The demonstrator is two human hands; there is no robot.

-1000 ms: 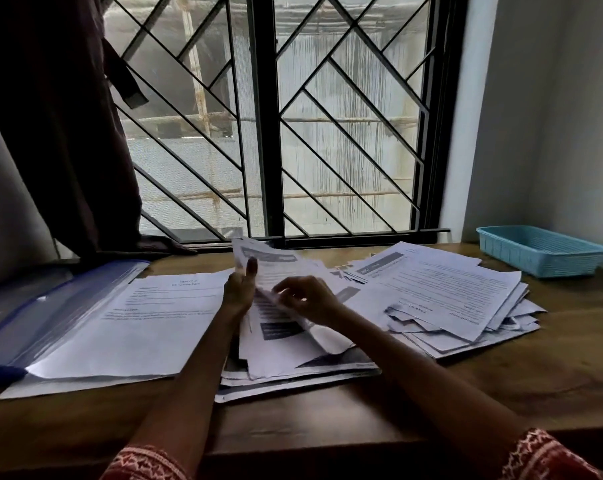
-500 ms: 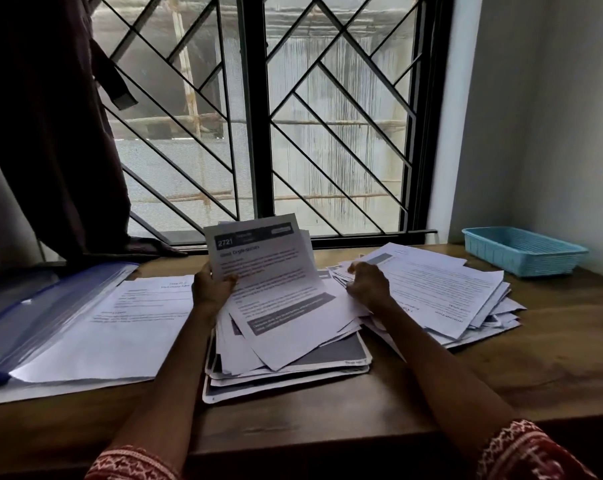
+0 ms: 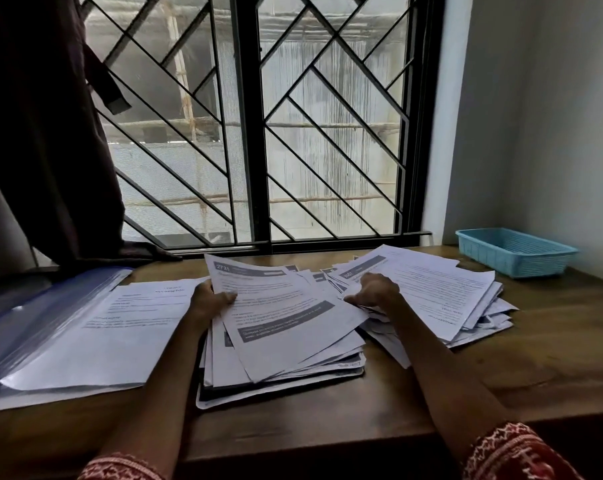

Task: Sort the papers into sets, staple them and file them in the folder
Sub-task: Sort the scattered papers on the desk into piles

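Left hand (image 3: pixel 208 301) grips the left edge of the top sheet (image 3: pixel 286 317), thumb curled over the front of the page, the other fingers tucked out of sight behind it. That sheet carries a dark header band with "2721" and sits tilted, its far end lifted off the middle pile (image 3: pixel 279 375), which lies on the desk (image 3: pixel 501 386) straight ahead of the person. Right hand (image 3: pixel 376 292) is down on the loose heap of papers (image 3: pixel 442 296) to the right, knuckles up, fingers curled into the sheets at the heap's left edge; whether it actually pinches a page, I cannot tell. The heap is fanned and untidy, touching the middle pile. Over on the left, the blue folder (image 3: pixel 51 317) lies open on the desk, with a printed page (image 3: pixel 120 334) resting on it, just beside the left wrist. A light blue basket (image 3: pixel 514 251) sits at the far right corner, well apart from the papers. Barred window (image 3: pixel 258 133) behind, dark curtain (image 3: pixel 44 133) hanging at its left.
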